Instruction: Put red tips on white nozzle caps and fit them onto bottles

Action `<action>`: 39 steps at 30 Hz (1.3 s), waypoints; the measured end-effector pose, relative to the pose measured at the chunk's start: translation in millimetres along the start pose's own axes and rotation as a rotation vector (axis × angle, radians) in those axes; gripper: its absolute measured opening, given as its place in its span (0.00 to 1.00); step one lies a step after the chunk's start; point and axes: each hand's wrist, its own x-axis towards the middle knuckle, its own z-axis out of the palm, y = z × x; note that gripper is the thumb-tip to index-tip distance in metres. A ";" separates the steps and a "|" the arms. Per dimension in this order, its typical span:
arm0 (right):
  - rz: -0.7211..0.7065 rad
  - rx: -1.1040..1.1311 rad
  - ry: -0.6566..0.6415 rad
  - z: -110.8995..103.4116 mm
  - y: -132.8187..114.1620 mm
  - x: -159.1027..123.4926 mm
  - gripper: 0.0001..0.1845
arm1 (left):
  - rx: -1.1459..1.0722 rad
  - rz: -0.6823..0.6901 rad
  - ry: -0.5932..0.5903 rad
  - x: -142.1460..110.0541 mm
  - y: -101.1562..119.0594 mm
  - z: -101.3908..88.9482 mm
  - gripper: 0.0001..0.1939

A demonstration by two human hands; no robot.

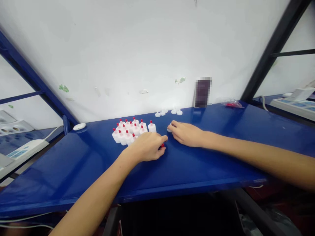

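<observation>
My left hand (150,146) is closed over the table, thumb and fingers curled around a small red cap (162,145) that shows between them. To its right, my right hand (184,132) pinches a small white cap (169,128) low over the tabletop; the fingers hide part of it. Several white squeeze bottles (123,139) with red tips stand upright in a cluster just behind and left of my left hand. One bottle (152,127) stands a little apart at the cluster's right. Several white nozzle caps (163,112) sit near the wall.
The blue table (187,170) runs along a white wall (137,49). A pixelated dark rectangle (202,93) leans there. A clear bag with red pieces (231,104) lies at the back right, a white oval object (79,126) at the back left. Metal frame posts flank both sides.
</observation>
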 end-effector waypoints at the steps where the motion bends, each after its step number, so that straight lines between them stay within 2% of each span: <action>1: -0.028 0.032 0.029 -0.4 -3.6 -7.0 0.13 | 0.005 0.002 -0.007 0.0 -0.1 -0.4 0.06; 5: -0.049 0.209 0.127 0.6 -9.0 -23.2 0.15 | -0.009 0.010 -0.021 -0.3 -0.5 -1.3 0.05; 8: -0.030 0.320 0.168 2.8 -7.1 -24.3 0.23 | -0.029 0.018 -0.015 -0.7 -1.7 -0.7 0.05; 14: -0.027 0.365 0.138 3.7 -5.2 -22.0 0.27 | -0.060 0.016 -0.020 -0.7 -3.4 0.6 0.04; 19: -0.041 0.436 0.149 4.5 -5.7 -23.7 0.26 | -0.081 0.046 0.008 0.1 -0.6 1.2 0.05; 21: -0.058 0.507 0.179 4.4 -7.3 -23.3 0.24 | -0.086 0.068 0.087 1.4 0.7 3.5 0.05; 26: -0.072 0.600 0.243 -1.0 -11.4 -21.0 0.09 | -0.050 0.015 0.487 6.7 1.3 13.3 0.09; 28: -0.083 0.603 0.248 -3.5 -11.4 -21.0 0.10 | -0.055 0.001 0.569 8.3 0.7 16.0 0.09; 35: -0.172 0.573 0.222 -8.9 -12.1 -23.8 0.14 | -0.099 0.003 0.612 8.6 -1.0 15.6 0.08; 39: -0.175 0.551 0.202 -11.4 -13.9 -25.2 0.14 | -0.119 0.005 0.632 8.6 -1.6 16.0 0.08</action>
